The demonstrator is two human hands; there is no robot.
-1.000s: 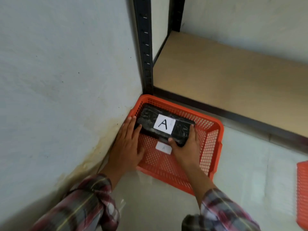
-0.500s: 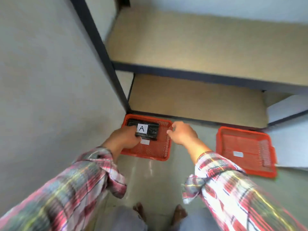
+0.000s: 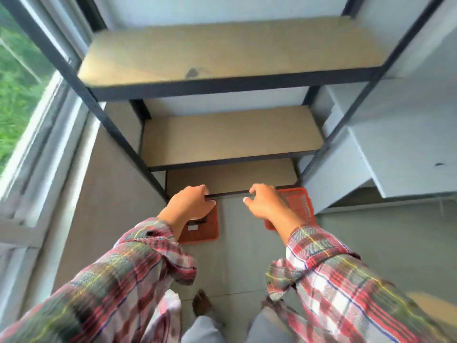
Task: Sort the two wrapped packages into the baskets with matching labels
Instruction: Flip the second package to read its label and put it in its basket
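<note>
The left orange basket [image 3: 210, 235] sits on the floor by the shelf's left post, mostly covered by my left hand [image 3: 189, 206]. A dark sliver of the black wrapped package [image 3: 197, 222] shows inside it, above the basket's white label [image 3: 193, 228]; the package's letter is hidden. The right orange basket [image 3: 303, 203] lies on the floor behind my right hand [image 3: 263, 203], and what it holds is hidden. Both hands hang high above the baskets, fingers loosely curled, holding nothing. No second package is in sight.
A black metal rack with wooden shelves [image 3: 230, 139] rises straight ahead, its top board [image 3: 222, 53] close to my head. A window [image 3: 22, 100] runs along the left. A white stepped structure [image 3: 371, 157] stands at the right. My bare foot [image 3: 201, 305] is on the grey floor.
I have risen from a crouch, so the baskets look far smaller. Both hands have let go of the A package, which stays in the left basket, and lifted up.
</note>
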